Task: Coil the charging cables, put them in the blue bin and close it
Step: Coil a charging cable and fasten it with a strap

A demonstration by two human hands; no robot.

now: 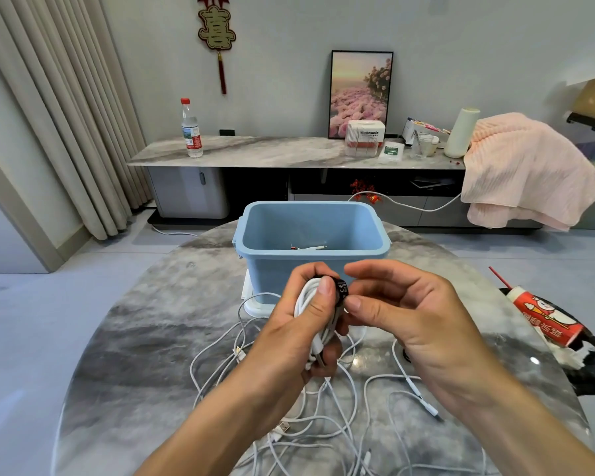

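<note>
White cable, wound into a tight coil, sits at the centre of the frame inside the left hand, whose fingers curl round the bundle while the thumb presses across its front. At the top of the coil a small black part with printed marks sticks out toward the right hand. That hand's fingers are bent, and its thumb and forefinger close on the black part from the right, just beside the left thumb. Both hands are raised above the grey marbled surface. Below them, across the lower middle of the frame, loose white cables lie tangled on the surface. Just behind the hands stands the open blue bin, with a few small items lying on its bottom. At the right edge of the frame a red paper cup lies on its side.
</note>
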